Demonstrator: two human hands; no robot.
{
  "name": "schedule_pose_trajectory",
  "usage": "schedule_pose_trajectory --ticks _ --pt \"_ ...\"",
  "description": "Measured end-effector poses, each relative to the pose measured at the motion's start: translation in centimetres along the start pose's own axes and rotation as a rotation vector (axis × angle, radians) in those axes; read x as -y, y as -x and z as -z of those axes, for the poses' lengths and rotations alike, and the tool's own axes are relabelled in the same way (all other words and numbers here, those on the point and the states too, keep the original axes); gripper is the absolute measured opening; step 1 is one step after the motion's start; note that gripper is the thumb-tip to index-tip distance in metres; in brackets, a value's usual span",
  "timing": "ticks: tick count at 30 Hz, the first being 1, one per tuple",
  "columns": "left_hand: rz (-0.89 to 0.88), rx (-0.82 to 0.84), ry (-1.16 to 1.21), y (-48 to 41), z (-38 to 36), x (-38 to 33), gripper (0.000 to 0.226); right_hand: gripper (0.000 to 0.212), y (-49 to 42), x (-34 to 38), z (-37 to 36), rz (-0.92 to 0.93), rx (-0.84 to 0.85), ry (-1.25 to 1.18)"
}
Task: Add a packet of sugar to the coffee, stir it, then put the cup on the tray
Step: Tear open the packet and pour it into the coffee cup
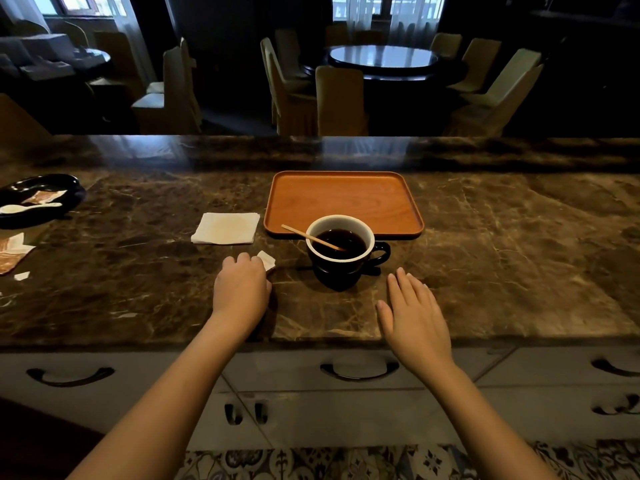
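A dark cup (pixel 341 268) with a white inside holds black coffee and stands on the marble counter just in front of the orange wooden tray (pixel 381 199). A thin wooden stir stick (pixel 304 235) leans in the coffee, its free end pointing left. My left hand (pixel 240 287) rests on the counter left of the cup, fingers curled over a small white sugar packet (pixel 267 260) that pokes out at the fingertips. My right hand (pixel 412 315) lies flat and open on the counter right of the cup, holding nothing.
A folded white napkin (pixel 225 228) lies left of the tray. At the far left are a black dish (pixel 69 190) with a white spoon (pixel 24 207) and torn packets (pixel 12 252). Drawers with dark handles (pixel 359 372) sit under the counter's front edge.
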State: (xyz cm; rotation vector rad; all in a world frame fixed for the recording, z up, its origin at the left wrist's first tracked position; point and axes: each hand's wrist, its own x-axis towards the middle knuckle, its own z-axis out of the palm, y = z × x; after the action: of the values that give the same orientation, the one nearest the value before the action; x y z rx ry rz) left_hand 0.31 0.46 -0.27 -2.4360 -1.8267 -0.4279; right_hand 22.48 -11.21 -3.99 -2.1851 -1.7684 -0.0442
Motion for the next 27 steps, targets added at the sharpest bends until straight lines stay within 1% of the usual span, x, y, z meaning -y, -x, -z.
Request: schedule_pose_trajectory --ticks 4,8,11,13,14,16,18,21,23,26,27 --pt "-0.039 -0.032 0.025 0.2 0.2 0.4 0.008 0.06 -0.2 -0.1 0.0 0.016 0.04 0.02" --pt "-0.029 -0.087 0.171 0.5 0.1 1.5 0.01 0.064 -0.2 -0.3 0.0 0.028 0.073 0.016" --pt "0.015 -0.098 0.415 1.7 0.0 1.8 0.006 0.064 -0.2 -0.4 -0.3 0.027 0.054 0.01" --pt "0.087 -0.055 0.636 2.6 0.2 1.5 0.007 0.056 0.1 -0.3 -0.5 0.023 -0.026 -0.022" --pt "0.145 -0.005 0.769 3.0 0.5 1.3 0.008 0.049 0.3 -0.1 -0.6 0.016 -0.09 -0.06" --pt "0.262 0.122 1.026 3.8 1.1 0.7 0.007 0.038 0.7 0.1 -0.7 -0.004 -0.221 -0.179" --pt "0.328 0.239 1.2 4.6 1.8 0.1 0.009 0.03 1.0 0.3 -0.5 0.007 -0.312 -0.284" --pt "0.339 0.373 1.392 5.4 2.9 -0.7 0.012 0.021 1.3 1.1 0.4 0.025 -0.348 -0.528" --pt "0.302 0.468 1.465 5.5 3.6 -1.2 0.013 0.017 1.7 2.4 1.4 0.006 -0.286 -0.753" --pt "0.18 0.591 1.51 5.4 4.3 -2.2 0.015 0.023 2.1 4.7 3.1 -0.042 -0.044 -1.128" --pt "0.143 0.617 1.51 5.3 4.5 -2.5 0.016 0.022 2.0 5.3 3.5 -0.045 0.001 -1.208"
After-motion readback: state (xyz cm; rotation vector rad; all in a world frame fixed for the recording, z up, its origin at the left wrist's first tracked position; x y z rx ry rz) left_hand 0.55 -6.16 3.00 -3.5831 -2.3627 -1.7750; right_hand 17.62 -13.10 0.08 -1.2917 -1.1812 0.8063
